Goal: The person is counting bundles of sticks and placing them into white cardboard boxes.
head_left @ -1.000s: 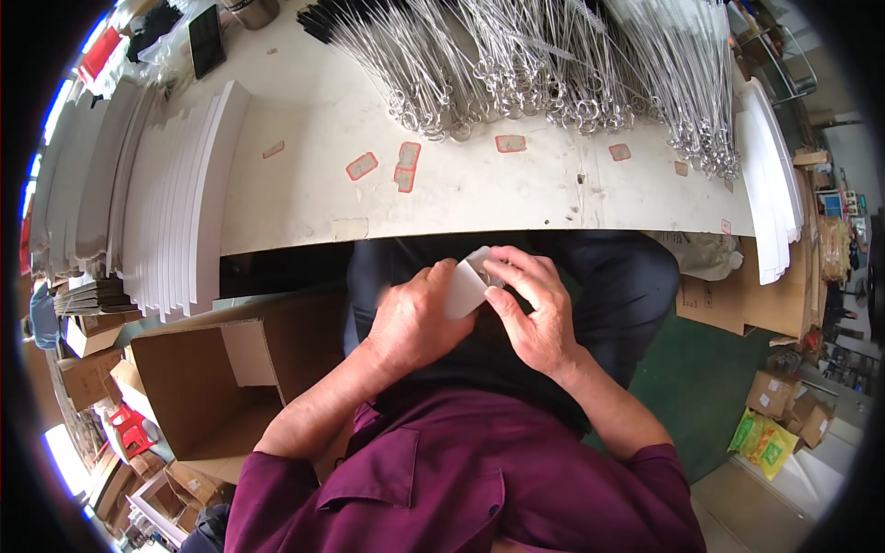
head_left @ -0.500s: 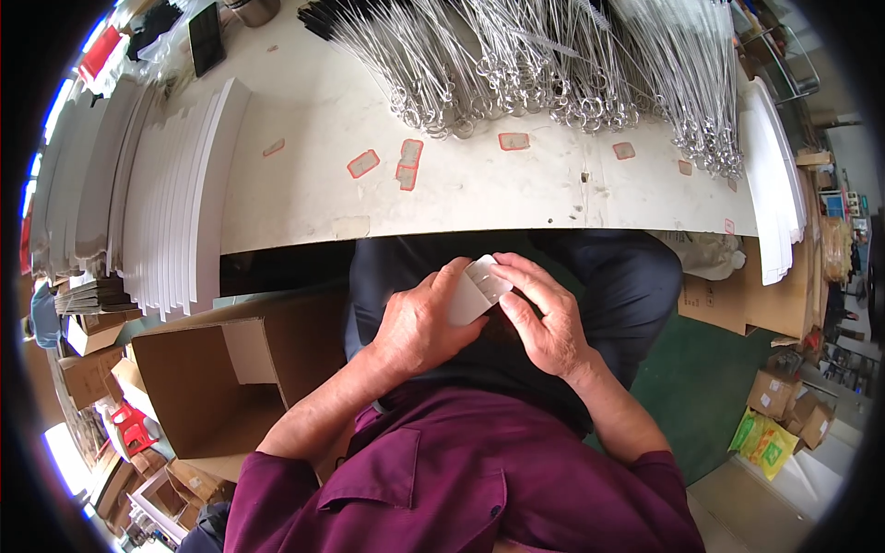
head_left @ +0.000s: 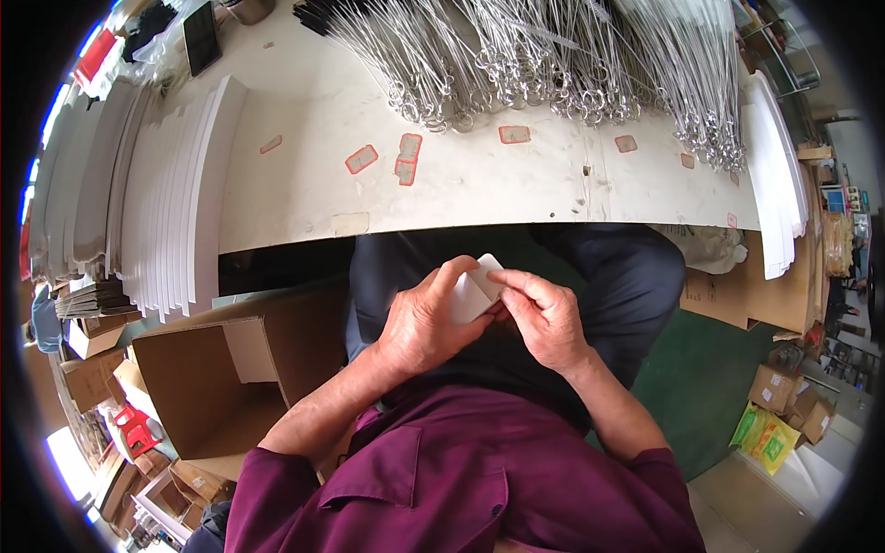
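My left hand [head_left: 417, 321] is wrapped round a small white cardboard box [head_left: 468, 300], held over my lap just in front of the table edge. The end of the box points away from me, and a rounded flap [head_left: 490, 264] stands out there. With thumb and fingers closed together, my right hand [head_left: 551, 324] pinches at this end, on the right side of the flap. Most of the box's body is covered by the left palm and fingers.
On the white table [head_left: 304, 198] lie bundles of thin metal wires with ring ends [head_left: 590, 106]. Long white cartons [head_left: 180, 203] stand stacked at the left, with more white cartons [head_left: 772, 175] at the right. An open brown cardboard box [head_left: 207, 387] sits left of my legs.
My right fingers have closed in from spread around the box's end to a pinch at its edge. The inner folds seen there before are now covered. The left hand keeps its hold.
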{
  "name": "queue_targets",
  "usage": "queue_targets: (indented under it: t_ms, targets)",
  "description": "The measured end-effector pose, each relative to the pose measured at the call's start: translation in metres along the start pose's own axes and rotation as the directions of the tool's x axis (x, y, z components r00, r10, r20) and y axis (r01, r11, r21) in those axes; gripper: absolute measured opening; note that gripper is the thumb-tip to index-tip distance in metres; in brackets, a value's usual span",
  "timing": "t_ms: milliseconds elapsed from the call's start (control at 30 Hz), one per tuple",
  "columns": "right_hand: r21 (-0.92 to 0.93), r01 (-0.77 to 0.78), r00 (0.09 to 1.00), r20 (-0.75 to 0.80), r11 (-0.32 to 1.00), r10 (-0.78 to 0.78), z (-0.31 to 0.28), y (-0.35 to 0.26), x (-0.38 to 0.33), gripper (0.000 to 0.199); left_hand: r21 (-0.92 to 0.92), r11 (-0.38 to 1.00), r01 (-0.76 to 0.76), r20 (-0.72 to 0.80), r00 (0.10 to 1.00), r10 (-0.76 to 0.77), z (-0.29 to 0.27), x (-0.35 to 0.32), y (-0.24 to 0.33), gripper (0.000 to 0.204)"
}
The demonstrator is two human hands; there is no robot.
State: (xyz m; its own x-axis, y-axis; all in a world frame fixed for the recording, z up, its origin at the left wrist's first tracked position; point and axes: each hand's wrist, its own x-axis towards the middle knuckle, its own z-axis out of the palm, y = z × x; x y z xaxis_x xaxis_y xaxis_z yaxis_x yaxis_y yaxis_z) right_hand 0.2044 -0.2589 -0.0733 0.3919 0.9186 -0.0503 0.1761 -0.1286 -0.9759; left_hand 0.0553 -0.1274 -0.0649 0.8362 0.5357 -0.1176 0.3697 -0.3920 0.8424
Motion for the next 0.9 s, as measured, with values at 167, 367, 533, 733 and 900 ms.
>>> queue_targets:
  t_ms: [167,367,533,733,900]
  targets:
    - [0.144,-0.172,0.971,-0.144,0.975,0.192,0.017,0.005,-0.004,0.026,0.041,0.998,-0.039,0.031,0.999,0.038,0.008,-0.003,-0.002,0.055]
    - [-0.503,0.143,0.967,-0.114,0.852,-0.229,0.025,-0.007,-0.002,0.014,0.044,0.998,0.037,-0.020,0.999,-0.036,0.017,-0.007,-0.009,0.061]
    - [-0.091,-0.183,0.977,-0.124,0.979,0.171,0.025,-0.003,-0.004,0.014,0.083,0.994,0.067,-0.048,0.997,-0.063,0.019,-0.010,-0.017,0.070]
    - [-0.023,-0.074,0.974,-0.217,0.997,0.067,0.039,0.011,0.003,0.016,0.174,0.984,0.026,-0.110,0.994,-0.007,0.025,-0.009,-0.017,0.049]
    - [0.229,-0.324,0.924,-0.131,0.918,0.359,0.028,0.012,0.005,0.017,0.204,0.977,-0.057,-0.170,0.981,0.093,0.026,-0.012,-0.019,0.045]
